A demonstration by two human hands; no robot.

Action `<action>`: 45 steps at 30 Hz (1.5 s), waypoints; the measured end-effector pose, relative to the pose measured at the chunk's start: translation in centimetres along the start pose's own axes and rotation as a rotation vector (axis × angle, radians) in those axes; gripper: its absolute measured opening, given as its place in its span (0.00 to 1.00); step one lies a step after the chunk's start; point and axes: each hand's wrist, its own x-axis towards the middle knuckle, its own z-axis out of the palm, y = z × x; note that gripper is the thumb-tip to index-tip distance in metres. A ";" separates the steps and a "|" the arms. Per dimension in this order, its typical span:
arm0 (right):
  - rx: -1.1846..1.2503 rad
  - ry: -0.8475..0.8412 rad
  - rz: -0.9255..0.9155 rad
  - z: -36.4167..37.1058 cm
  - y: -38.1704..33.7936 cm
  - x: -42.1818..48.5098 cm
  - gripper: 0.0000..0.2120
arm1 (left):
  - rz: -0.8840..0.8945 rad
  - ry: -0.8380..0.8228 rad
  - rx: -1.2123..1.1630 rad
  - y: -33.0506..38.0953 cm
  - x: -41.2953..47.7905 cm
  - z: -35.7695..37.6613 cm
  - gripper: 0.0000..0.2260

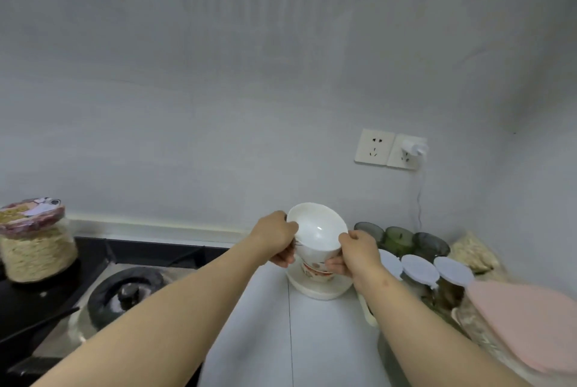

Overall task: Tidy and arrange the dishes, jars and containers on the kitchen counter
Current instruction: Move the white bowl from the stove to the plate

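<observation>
The left hand (274, 236) and right hand (356, 251) grip opposite rims of the empty white ceramic bowl (317, 230), which tilts toward the camera. It is directly above a red-patterned bowl (313, 271) on a white plate (318, 291) on the grey table (281, 324). At far left, a clear lidded jar (34, 249) holds pale, noodle-like dry food.

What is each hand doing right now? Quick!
Left hand: closed, holding the white bowl by its left rim.
Right hand: closed, holding the same white bowl by its right side.
</observation>
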 end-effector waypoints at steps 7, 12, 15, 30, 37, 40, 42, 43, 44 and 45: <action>-0.016 0.030 0.012 -3.1 0.2 3.1 0.06 | 0.003 0.023 -0.029 1.4 1.9 3.6 0.09; -0.058 0.005 0.037 -4.4 0.3 4.9 0.03 | -0.042 -0.140 0.010 1.4 3.3 4.4 0.12; -0.031 -0.011 0.043 -4.5 0.2 6.1 0.03 | -0.026 -0.031 -0.028 1.5 4.8 5.3 0.08; 0.080 -0.022 0.085 -3.3 2.7 12.2 0.07 | -0.173 0.042 -0.050 0.4 10.8 7.2 0.06; 0.045 -0.009 0.096 -2.5 3.8 12.7 0.08 | -0.187 0.028 -0.006 -1.2 11.6 7.4 0.06; 0.013 -0.001 0.083 -2.2 4.1 12.7 0.08 | -0.201 0.030 0.002 -1.7 11.7 7.4 0.04; -0.025 0.007 0.069 -2.0 4.2 12.7 0.06 | -0.199 0.031 0.003 -1.8 11.7 7.3 0.04; -0.041 0.010 0.067 -2.0 4.3 12.7 0.07 | -0.194 0.029 0.004 -1.9 11.6 7.3 0.04; -0.049 0.012 0.068 -2.0 4.4 12.8 0.08 | -0.191 0.027 0.004 -2.0 11.7 7.3 0.05; -0.053 0.010 0.076 -1.9 4.4 12.8 0.08 | -0.188 0.023 0.004 -2.1 11.6 7.3 0.06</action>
